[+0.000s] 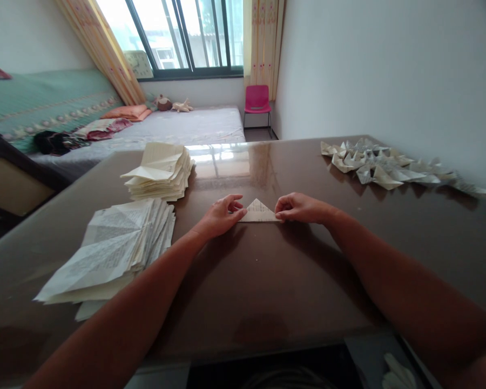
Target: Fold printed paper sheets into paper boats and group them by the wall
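Observation:
A small folded paper (259, 211) with print on it lies on the brown table, its peak pointing away from me and its flat edge towards me. At its left corner is my left hand (223, 215), thumb and a finger closed on the paper while the other fingers curl loosely above. My right hand (298, 207) pinches the right corner between thumb and curled fingers. Part of each corner is hidden under the fingertips.
Two stacks of creased paper stand on the left: a cream stack (157, 173) behind a printed stack (117, 243). Several folded paper boats (383, 165) crowd the far right of the glossy table (259, 281). Beyond are a bed (198, 124) and a pink chair (257, 99).

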`<state>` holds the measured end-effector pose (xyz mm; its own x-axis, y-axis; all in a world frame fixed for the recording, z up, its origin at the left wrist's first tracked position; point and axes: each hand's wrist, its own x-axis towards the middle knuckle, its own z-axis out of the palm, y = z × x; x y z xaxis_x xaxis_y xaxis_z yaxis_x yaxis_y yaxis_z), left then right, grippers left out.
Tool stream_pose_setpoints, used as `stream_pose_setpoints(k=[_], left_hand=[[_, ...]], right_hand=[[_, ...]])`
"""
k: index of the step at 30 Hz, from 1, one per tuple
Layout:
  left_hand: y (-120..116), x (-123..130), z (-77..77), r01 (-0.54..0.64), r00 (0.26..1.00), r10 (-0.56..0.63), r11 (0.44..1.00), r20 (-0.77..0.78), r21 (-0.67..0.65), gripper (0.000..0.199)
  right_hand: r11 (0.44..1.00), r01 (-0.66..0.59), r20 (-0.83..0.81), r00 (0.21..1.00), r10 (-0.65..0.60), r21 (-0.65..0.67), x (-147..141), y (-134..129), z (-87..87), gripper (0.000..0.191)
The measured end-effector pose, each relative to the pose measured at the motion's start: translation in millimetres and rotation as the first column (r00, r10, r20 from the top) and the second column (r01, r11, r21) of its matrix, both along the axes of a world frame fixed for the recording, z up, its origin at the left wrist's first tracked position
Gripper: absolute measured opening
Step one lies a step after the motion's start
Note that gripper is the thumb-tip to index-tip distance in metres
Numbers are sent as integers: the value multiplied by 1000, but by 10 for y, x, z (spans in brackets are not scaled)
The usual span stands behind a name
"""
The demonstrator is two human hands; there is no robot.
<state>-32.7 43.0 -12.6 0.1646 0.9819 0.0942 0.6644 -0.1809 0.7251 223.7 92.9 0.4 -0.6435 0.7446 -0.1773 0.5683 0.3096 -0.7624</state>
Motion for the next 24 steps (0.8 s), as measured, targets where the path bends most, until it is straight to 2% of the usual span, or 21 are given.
stream_pose_setpoints(k=[3,5,7,9,11,12,14,17,20,22,24], left_hand=[[-34,36,-18,35,996,-35,999,-83,-9,56],[-44,54,-26,55,993,-57,998,-101,-15,56],[-41,57,-31,76,994,-77,997,-80,-16,56],[-34,57,-32,91,994,-91,996,-54,-14,55],[-37,71,-27,105,994,-105,994,-35,-18,54],[-44,89,-24,114,993,-114,993,-26,-20,55],[-67,141,-19,138,990,-138,990,-8,-27,56],[-100,220,-27,158,987,-158,987,11,-21,55],[-101,232,-45,59,998,-58,996,-10,65,46],[-89,203,-49,-37,999,42,988,-32,150,31],[-83,173,-42,-82,994,96,973,-53,213,17]], right_hand=[[994,-58,-2,998,59,-97,19,-27,58,23],[991,-88,5,996,89,-102,32,-36,92,27],[997,-66,37,997,67,-30,43,-28,115,32],[992,41,39,998,-46,120,35,-13,119,36],[955,153,-38,988,-148,253,-10,-11,101,38],[940,180,-87,983,-161,290,-48,-20,83,39],[936,167,-166,979,-120,310,-141,-55,33,39],[950,101,-193,980,-44,294,-261,-107,-55,36],[967,87,-181,983,-44,238,-286,-103,-121,35],[978,112,-192,978,-77,178,-260,-75,-149,37],[982,142,-216,970,-112,128,-231,-48,-169,39]])
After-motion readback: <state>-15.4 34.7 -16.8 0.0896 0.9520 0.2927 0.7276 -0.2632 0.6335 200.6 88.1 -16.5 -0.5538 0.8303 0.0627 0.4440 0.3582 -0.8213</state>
